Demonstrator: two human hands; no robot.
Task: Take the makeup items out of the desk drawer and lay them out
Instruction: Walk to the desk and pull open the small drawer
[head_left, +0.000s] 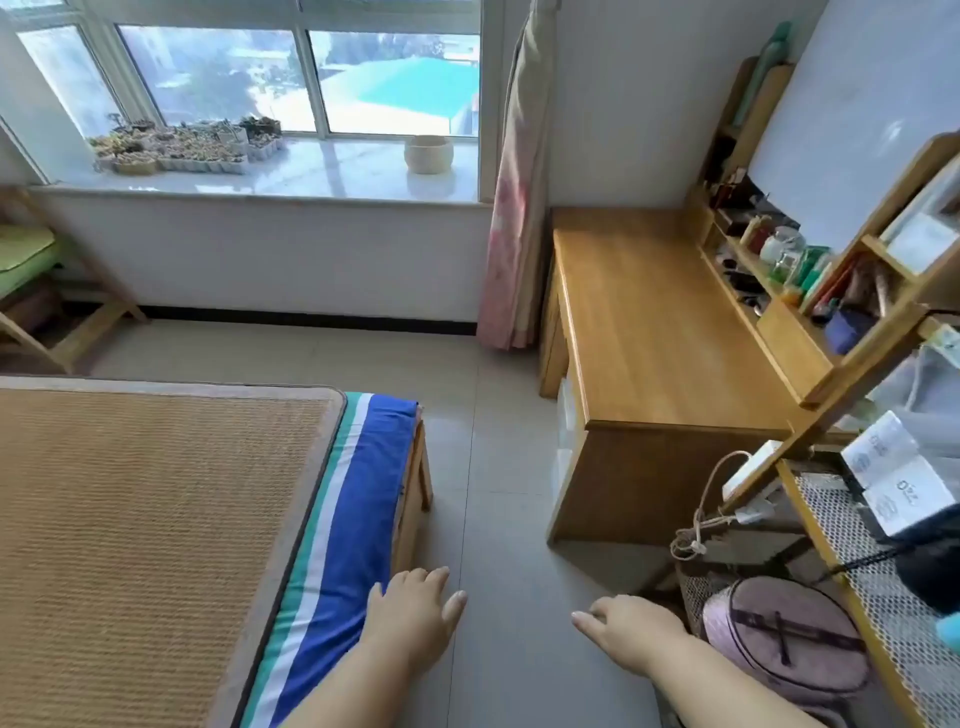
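Note:
A wooden desk (654, 332) stands against the right wall, its top bare. Its drawer front is not visible from here; a pale strip (566, 421) shows under the desk's left edge. Small bottles, jars and other items (779, 249) fill the shelf compartments at the desk's back. My left hand (413, 613) and my right hand (631, 631) hover low over the floor in the aisle, palms down, fingers loosely spread, holding nothing. Both are well short of the desk.
A bed (156, 545) with a woven mat and blue striped sheet fills the left. A wooden rack (852, 519) with a mesh shelf, cable and boxes stands at right, with a mauve round bag (789, 639) below. A tiled floor aisle (498, 467) leads to the window sill (291, 171) with plants.

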